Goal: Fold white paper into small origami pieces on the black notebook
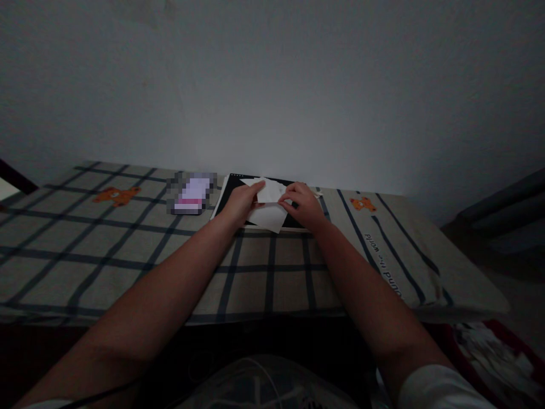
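Note:
A partly folded sheet of white paper (269, 218) is held between both hands, above a flat black pad or book (230, 185) with a pale edge. My left hand (242, 203) grips the paper's left side, thumb on top and fingers underneath. On the right side, my right hand (303, 205) pinches the paper's edge between thumb and fingers. One corner of the sheet points down toward me, past the black pad's near edge. Both palms hide parts of the pad.
A checked cloth (272, 272) with bear prints covers the table, which stands against a grey wall (272, 85). Left of the pad lies a phone (193, 193) with a blurred, lit screen. A red container (498, 352) with crumpled contents sits low at the right.

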### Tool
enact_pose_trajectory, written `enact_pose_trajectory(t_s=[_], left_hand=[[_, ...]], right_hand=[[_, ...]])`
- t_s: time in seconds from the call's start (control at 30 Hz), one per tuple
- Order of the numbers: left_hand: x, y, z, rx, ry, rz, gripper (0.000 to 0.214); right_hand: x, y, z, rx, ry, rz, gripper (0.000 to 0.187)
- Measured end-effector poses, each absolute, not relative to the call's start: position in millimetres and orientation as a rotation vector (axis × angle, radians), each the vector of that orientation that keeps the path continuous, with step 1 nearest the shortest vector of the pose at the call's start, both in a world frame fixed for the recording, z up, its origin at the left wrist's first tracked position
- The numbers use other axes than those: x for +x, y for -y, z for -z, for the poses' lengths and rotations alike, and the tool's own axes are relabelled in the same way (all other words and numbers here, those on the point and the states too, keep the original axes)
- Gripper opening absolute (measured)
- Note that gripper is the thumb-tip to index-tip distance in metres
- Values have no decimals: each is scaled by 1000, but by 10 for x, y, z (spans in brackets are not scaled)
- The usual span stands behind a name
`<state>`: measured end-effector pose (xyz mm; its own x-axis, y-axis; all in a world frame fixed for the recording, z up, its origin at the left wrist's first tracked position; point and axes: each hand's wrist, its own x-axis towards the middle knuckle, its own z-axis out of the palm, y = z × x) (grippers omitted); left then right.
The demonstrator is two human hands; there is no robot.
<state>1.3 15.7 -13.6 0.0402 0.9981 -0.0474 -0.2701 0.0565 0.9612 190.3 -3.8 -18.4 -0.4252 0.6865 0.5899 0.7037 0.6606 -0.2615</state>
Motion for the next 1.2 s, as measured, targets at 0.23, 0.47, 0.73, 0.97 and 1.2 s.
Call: enact_pose_trajectory(t_s=[0.23,0.47,0.73,0.97,1.2], left_hand=[[35,-96,127,970,-1091,-1240,19],[-56,-144,52,906,-960,-1219,12],[-291,-275,30,945,-969,-881,48],[-351,-300,0,847,-915,-896,49],[-326,-290,4,905,-1009,-812,15]], right_hand=[[1927,10,222,-1092,2253,56,23],[1981,-48,249,-1072,2243,57,24],[2003,-28,219,-1025,2269,-37,28],[1979,21,154,-999,2218,-133,27],[2005,12,192,-938,2159,-178,23]])
